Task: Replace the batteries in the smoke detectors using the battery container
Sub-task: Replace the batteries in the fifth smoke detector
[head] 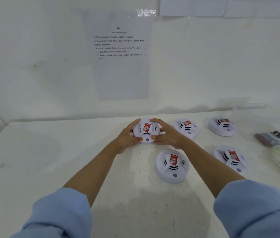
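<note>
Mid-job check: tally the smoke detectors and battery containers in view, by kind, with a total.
Smoke detectors: 5, counting the held detector gripped between the left hand and the right hand; the other four lie on the table
Battery container: 1, batteries inside too blurred to count
Total: 6

Five smoke detectors [171, 166] on the desk [50, 160], one clear battery container [276, 140] at its right edge, one printed instruction sheet [120, 66] on the wall.
</note>
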### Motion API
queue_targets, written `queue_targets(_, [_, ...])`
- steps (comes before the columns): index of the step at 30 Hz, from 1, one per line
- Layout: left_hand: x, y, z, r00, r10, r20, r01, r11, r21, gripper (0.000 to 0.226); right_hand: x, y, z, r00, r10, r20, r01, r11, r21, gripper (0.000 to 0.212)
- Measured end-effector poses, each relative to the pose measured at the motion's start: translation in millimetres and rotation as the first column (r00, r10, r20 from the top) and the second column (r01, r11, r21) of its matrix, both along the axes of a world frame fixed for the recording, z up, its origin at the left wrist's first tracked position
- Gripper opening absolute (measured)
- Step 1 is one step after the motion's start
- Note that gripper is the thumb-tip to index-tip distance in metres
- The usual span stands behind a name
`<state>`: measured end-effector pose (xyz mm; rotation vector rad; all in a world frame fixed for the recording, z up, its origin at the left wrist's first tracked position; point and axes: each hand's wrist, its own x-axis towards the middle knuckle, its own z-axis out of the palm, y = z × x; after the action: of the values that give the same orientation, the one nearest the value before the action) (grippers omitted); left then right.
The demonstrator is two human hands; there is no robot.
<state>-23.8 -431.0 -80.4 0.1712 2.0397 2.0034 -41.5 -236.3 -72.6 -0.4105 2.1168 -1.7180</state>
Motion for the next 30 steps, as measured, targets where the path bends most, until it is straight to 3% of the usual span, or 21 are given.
queue_targets(30, [-3.1, -3.6, -3.7, 1.000, -0.024, -0.006, 0.024, 1.000, -0.011, 0.071, 3.2, -3.7, 0.9, 0.996, -0.047, -0.075, 0.052, 0.996, 0.067, 0.062])
